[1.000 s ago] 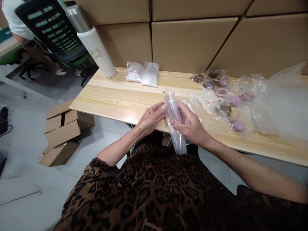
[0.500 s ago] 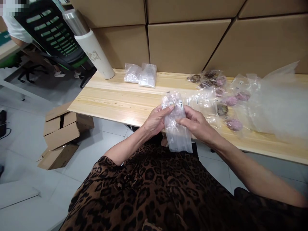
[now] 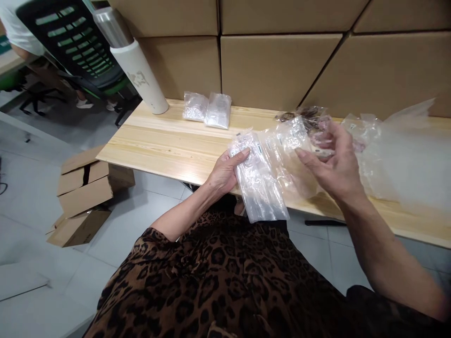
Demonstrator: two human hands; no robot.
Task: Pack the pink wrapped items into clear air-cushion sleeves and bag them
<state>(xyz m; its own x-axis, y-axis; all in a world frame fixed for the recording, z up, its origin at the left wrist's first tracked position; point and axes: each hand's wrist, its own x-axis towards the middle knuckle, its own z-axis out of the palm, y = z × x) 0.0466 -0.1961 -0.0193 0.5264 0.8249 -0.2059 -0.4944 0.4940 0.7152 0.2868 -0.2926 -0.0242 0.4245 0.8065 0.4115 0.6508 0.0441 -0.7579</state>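
Observation:
My left hand (image 3: 222,172) is closed on a stack of clear plastic bags (image 3: 261,190), thumb on top near small printed labels. The bags hang past the near edge of the wooden table (image 3: 165,152). My right hand (image 3: 340,171) is over the right part of the table, thumb and fingers apart. Beneath and left of it lie more clear bags (image 3: 287,141) with small labels. Just behind its fingers are bagged pink items (image 3: 322,134) and bagged dark brown items (image 3: 312,115), whose kind I cannot make out. My right hand covers some of them.
Large cardboard boxes (image 3: 278,70) are stacked along the back. A white flask (image 3: 143,77) and two small clear packets (image 3: 217,111) stand or lie at left. Blurry translucent sheeting (image 3: 412,159) covers the right. An opened carton (image 3: 86,188) sits on the floor; a person is beside a chair (image 3: 77,42).
My right hand has let go of the bag stack and moved right, over the loose bags and bagged items. My left hand still holds the stack, which has fanned out slightly.

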